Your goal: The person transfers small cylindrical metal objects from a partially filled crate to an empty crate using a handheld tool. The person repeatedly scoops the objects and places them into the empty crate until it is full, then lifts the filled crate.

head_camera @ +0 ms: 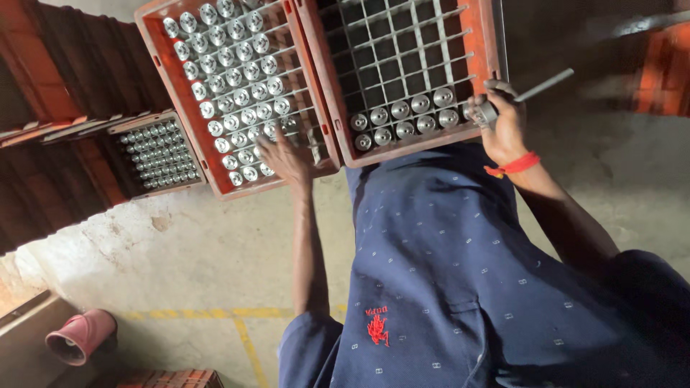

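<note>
1. Head view, looking steeply down over the person's dark blue shirt (460,287); arms reach up-frame toward two red crates.
2. Left hand (284,158): arm extended nearly straight toward 12 o'clock, palm down, fingers spread and slightly curled over the near corner of the left crate (162,65). Fingertips rest among the round metal parts (237,72) standing in its grid cells. Whether a part is pinched cannot be told; the fingers blur.
3. Left crate: nearly full of parts, row upon row, tilted with its near corner at about 6 o'clock.
4. Right hand (503,126): forearm angled toward 11 o'clock, wrist bent, red band (514,165) at the wrist. Fingers are closed around a metal part with a thin rod (546,85) projecting toward 2 o'clock.
5. Right crate (485,43): touching the left crate's side, mostly bare grid; two short rows of parts along its near edge, at 9 o'clock from the right hand, which sits at the crate's near right corner.
6. Third crate (158,154) of parts lies at 9 o'clock from the left hand, lower down.
7. Concrete floor (201,259) below, with yellow lines; a pink pot (79,336) at 7 o'clock.
</note>
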A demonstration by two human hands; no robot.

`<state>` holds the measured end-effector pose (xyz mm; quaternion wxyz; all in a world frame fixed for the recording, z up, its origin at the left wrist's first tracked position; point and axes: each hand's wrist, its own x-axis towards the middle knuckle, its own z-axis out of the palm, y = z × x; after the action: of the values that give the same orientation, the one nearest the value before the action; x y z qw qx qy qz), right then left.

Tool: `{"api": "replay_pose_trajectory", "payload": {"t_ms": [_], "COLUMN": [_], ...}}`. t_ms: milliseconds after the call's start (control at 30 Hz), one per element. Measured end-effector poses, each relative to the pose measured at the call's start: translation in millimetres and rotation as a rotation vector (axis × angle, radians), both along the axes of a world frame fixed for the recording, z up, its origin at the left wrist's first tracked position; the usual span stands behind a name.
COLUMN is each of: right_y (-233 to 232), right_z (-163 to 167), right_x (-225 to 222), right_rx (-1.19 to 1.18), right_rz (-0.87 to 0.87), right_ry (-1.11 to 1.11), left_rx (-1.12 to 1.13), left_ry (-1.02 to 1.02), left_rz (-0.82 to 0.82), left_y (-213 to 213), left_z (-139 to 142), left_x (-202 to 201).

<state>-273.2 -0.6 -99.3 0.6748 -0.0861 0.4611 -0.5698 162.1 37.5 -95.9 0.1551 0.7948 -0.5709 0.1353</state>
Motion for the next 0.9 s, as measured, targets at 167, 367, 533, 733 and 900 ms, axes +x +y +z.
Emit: {"api": "replay_pose_trajectory", "payload": {"t_ms": [167, 367, 533, 733, 900], "right_y": [-10.3, 7.9, 0.4, -14.7, -5.5], "right_z": [-6.3, 15.4, 31.2, 67.3, 89.3], "right_x": [28.7, 32.8, 74.5, 118.8, 106.2], "right_rx": [-0.035, -0.073, 0.037, -0.104, -0.282], "right_rz": [0.081, 0.134, 0.151, 0.175, 0.366], "right_ry": [-0.036, 0.057, 0.009, 0.053, 0.211], "left_rx": [0.188, -0.209, -0.010, 0.284, 0.686], "left_ry": [0.277, 0.730, 1.590, 1.203, 1.060], "left_rz": [-0.071, -0.356, 0.190, -0.388, -0.373], "left_y": [-12.2, 4.2, -16.9, -3.1, 3.2], "left_z": [7.3, 89.4, 75.2, 41.8, 55.7], "left_x": [21.0, 26.5, -51.9, -168.9, -186.9]}}
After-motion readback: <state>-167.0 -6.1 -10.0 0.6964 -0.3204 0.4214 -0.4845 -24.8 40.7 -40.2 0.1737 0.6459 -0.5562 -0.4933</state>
